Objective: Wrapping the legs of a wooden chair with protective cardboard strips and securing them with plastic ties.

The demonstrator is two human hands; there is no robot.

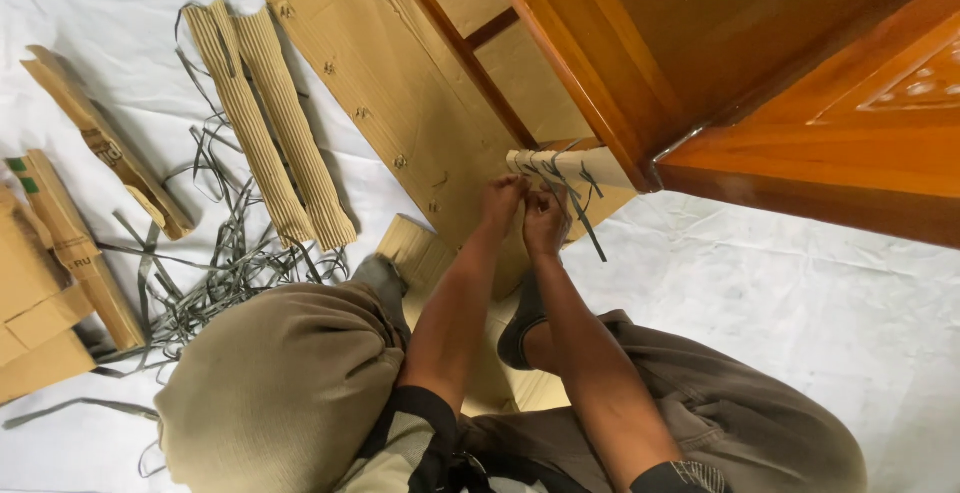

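A crouching person's left hand (pixel 500 198) and right hand (pixel 545 221) sit side by side, fingers pinched on the dark strap (pixel 572 193) binding a cardboard-wrapped furniture leg (pixel 570 166) just above them, its long axis running left-right.

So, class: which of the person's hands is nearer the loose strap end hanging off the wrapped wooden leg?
Right. The right hand sits just beside the hanging strap end; the left hand is farther left, at the cardboard wrap.
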